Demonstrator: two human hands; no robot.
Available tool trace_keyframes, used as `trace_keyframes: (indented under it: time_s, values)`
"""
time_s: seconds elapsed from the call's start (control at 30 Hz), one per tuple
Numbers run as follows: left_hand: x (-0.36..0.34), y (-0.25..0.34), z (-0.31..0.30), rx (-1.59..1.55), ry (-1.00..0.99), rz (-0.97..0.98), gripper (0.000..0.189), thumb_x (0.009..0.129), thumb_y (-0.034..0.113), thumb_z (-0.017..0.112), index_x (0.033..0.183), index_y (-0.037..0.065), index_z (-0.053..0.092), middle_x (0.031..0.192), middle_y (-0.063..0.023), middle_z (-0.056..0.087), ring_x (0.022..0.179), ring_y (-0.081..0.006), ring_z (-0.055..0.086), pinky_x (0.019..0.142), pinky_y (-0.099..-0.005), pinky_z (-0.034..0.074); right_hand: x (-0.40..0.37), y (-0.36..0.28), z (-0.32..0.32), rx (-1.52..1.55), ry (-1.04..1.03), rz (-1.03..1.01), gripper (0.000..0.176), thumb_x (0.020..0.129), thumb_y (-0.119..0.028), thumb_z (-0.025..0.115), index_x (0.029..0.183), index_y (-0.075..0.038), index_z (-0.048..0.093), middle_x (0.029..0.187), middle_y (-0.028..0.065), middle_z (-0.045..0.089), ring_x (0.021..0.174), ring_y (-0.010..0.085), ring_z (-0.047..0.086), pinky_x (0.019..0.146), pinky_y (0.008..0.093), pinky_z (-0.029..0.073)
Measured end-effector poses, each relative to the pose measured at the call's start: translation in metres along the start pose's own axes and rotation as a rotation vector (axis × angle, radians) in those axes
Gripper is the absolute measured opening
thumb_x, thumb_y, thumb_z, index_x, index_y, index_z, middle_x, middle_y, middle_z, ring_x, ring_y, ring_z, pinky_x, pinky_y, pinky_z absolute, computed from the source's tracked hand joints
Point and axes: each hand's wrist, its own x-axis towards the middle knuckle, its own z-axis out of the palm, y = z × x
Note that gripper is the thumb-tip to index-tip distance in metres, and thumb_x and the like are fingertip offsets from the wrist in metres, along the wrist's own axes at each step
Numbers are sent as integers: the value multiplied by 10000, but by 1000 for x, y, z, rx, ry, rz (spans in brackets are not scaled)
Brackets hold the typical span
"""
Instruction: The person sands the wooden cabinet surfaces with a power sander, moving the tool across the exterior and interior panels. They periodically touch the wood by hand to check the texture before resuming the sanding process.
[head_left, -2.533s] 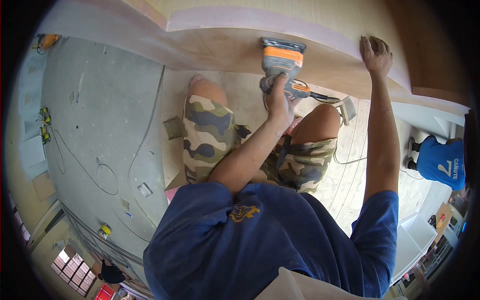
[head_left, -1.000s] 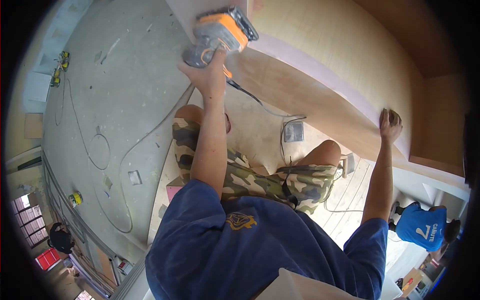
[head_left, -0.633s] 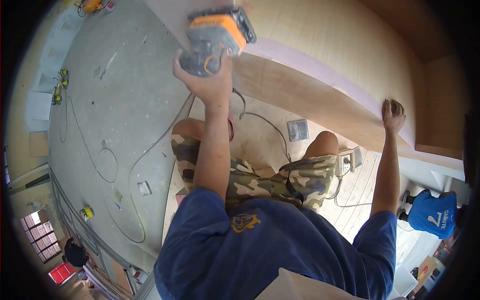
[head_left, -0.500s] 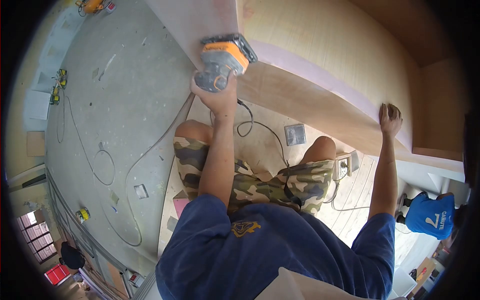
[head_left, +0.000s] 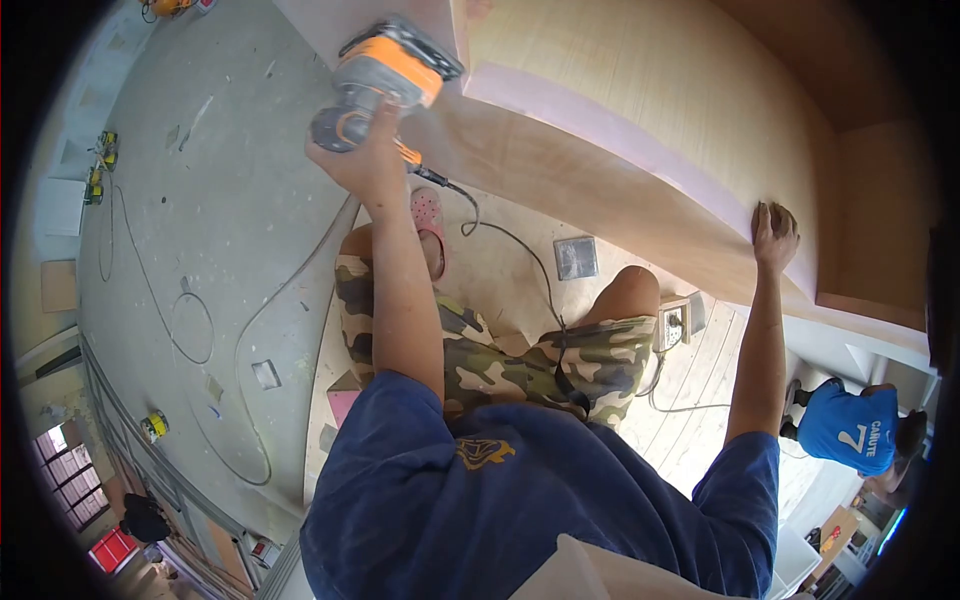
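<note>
Left hand (head_left: 366, 168) fingers wrapped round sander (head_left: 388, 72), far left at wooden panel (head_left: 650, 160) corner; right hand (head_left: 775, 240) fingers bent over edge, grip unclear; tilting could gouge corner, slack cord (head_left: 534, 253) could snag

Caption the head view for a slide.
Left hand holding a sander at a wooden unit's corner, right hand resting on the unit's edge.
</note>
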Motion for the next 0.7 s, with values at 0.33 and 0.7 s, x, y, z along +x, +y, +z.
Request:
trace_keyframes:
  time_s: [0.33, 0.7]
  values:
    - [-66, -71, 11, -134, -5, -368, 766, 733, 77, 818, 1284, -59, 304, 1241, -214, 470, 1090, -272, 558, 862, -340, 519, 0, 14, 11, -51, -78, -29, 461, 859, -473, 603, 1100, -89, 684, 1163, 86, 662, 1150, 277, 565, 1000, 426, 389]
    - [-56, -72, 10, -189, 17, -407, 728, 723, 56, 819, 1256, -69, 338, 1218, -207, 485, 1080, -263, 554, 887, -350, 503, 0, 28, 27, -96, 30, -173, 368, 868, -435, 624, 1039, -117, 696, 1109, 75, 678, 1099, 270, 593, 927, 428, 439]
